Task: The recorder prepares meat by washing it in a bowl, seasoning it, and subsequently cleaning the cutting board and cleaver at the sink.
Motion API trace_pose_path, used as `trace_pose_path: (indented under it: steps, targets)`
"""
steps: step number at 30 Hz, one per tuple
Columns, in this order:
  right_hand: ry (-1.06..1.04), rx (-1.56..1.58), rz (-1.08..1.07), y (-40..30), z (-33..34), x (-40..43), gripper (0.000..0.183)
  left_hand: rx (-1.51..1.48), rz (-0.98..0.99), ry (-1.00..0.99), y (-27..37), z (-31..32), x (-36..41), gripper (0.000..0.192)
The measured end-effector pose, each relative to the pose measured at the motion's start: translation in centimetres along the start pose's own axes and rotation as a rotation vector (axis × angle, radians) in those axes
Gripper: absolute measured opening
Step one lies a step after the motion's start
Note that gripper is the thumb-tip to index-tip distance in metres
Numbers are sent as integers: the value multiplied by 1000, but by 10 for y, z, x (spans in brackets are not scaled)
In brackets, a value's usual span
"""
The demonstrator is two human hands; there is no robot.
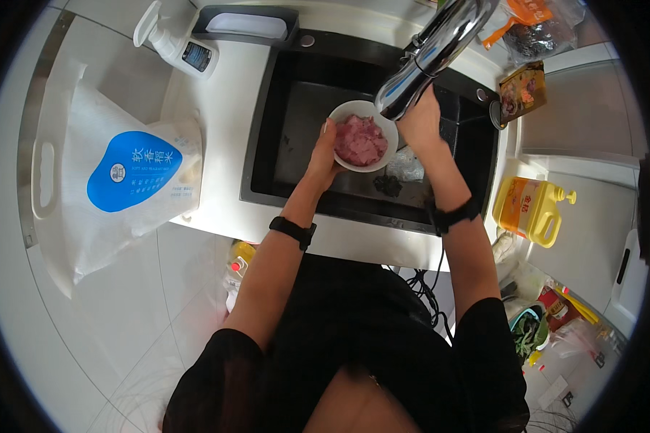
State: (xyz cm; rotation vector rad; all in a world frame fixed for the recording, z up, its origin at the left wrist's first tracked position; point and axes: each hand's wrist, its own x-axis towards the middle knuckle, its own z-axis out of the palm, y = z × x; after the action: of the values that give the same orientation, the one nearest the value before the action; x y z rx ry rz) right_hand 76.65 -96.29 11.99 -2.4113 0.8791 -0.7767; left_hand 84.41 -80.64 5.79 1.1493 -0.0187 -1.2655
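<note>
My left hand [323, 154] holds a white bowl [338, 114] by its left side, over the black sink [303, 108]. Pieces of raw pink meat [361, 140] fill the bowl. My right hand [421, 122] is beside the chrome faucet [406, 89], to the right of the bowl; its fingers are hidden behind the faucet, so whether they grip anything cannot be told. Below the bowl, in the sink, lie a clear plastic bag [406, 165] and a dark clump [388, 185].
A white spray bottle [192, 54] and a grey caddy [245, 24] stand behind left. A large white rice bag [124, 108] is at the left. To the right are a yellow detergent jug [531, 208], a printed food packet [522, 92] and plastic bags [541, 38].
</note>
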Motion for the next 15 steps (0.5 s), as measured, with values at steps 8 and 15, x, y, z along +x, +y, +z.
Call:
trace_pose_path:
  steps: [8, 15]
  targets:
    - [79, 30, -179, 50, 29, 29, 18, 40, 15, -10, -5, -3, 3, 55]
    - [79, 81, -137, 28, 20, 13, 12, 25, -3, -5, -4, -3, 2, 56]
